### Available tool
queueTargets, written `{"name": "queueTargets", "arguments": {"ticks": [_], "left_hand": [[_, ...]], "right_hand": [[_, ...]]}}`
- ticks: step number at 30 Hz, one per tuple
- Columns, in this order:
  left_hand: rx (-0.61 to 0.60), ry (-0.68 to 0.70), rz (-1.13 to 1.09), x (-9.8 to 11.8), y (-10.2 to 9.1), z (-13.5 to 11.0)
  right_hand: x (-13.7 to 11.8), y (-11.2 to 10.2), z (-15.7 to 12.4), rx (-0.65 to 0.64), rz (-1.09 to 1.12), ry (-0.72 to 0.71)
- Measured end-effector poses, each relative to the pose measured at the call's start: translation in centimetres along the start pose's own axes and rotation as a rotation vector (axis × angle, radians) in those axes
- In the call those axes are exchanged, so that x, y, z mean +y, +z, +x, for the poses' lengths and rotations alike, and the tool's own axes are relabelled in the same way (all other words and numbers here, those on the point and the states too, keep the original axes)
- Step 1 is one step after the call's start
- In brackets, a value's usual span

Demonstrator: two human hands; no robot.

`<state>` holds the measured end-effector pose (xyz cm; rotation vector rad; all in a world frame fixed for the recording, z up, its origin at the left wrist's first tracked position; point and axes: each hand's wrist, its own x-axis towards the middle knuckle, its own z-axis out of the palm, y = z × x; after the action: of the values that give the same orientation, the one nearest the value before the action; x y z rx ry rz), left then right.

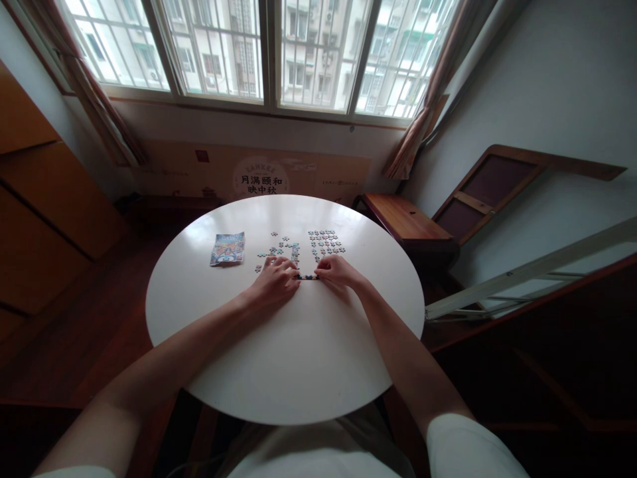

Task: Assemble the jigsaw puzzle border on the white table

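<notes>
A short strip of joined jigsaw puzzle pieces [309,277] lies on the white round table [298,358], between my two hands. My left hand [275,277] is curled low over the tabletop, thumb and fingertips closed at the strip's left end. At the right end, my right hand [339,271] pinches the strip's edge between thumb and forefinger. Just beyond the left hand, loose jigsaw pieces [273,251] are scattered, and a column of pieces [295,252] stands near its fingertips. More pieces [324,238] sit in rows past the right hand. My fingers partly cover the strip's ends.
A colourful picture sheet [227,249] lies on the table's left side. Behind the table's right edge stands a wooden stool or bench [405,218]. A printed cardboard panel [308,172] is under the barred window [318,53]. A pale metal frame [527,272] slants at right.
</notes>
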<state>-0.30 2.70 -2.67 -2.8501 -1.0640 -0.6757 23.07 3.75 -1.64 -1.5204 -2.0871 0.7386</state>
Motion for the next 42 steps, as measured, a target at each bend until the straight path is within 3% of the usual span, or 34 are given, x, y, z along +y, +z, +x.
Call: {"name": "queueTargets", "arguments": {"ticks": [3,9,19,42], "left_hand": [[-0.006,-0.024,-0.005,0.1,-0.4,0.1],[-0.157,-0.142,-0.086,0.2,-0.7,-0.1],[-0.200,-0.035,-0.151,-0.5,-0.6,-0.1],[-0.175,0.028,-0.183,-0.8,-0.2,-0.3]], "right_hand": [[-0.2,-0.4,-0.1,0.076,-0.046,0.025],[0.2,-0.6,-0.2,0.099,-0.051,0.078],[1.0,-0.4,0.0,0.082,-0.059,0.065],[0.4,-0.6,-0.4,0.076,-0.024,0.070]]}}
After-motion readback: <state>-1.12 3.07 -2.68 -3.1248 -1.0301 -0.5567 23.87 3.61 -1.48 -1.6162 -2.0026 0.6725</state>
